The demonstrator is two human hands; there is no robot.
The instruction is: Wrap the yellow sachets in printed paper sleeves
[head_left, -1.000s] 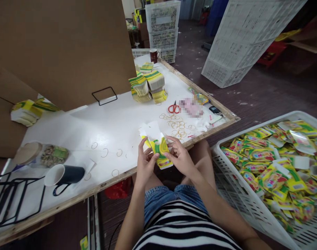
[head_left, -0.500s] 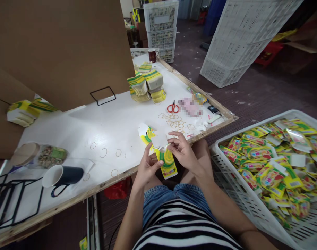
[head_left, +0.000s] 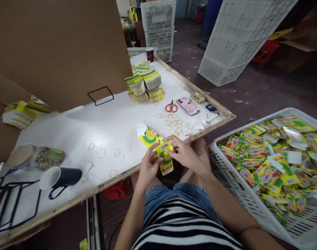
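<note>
Over my lap at the table's front edge, both hands hold a small yellow-and-green printed carton (head_left: 165, 160). Its top face with a barcode is turned up. My left hand (head_left: 150, 164) pinches the carton's left side between thumb and fingers. On the opposite side my right hand (head_left: 183, 154) grips the upper edge, its thumb lying on the carton. Just behind the hands, a flat printed carton piece (head_left: 148, 136) with a white end lies on the white table (head_left: 77, 133). Loose rubber bands (head_left: 175, 125) are scattered to the right of it.
Right of me stands a white plastic crate (head_left: 215, 147) full of cartons. Red-handled scissors (head_left: 171, 107), a pink phone (head_left: 188, 105) and stacked carton bundles (head_left: 144, 85) lie farther back. A tipped dark mug (head_left: 70, 176) and a jar (head_left: 48, 156) are at left.
The carton's white top part has been folded over, so the barcode face now shows. My hands stay close together. The flat carton piece behind them is more exposed.
</note>
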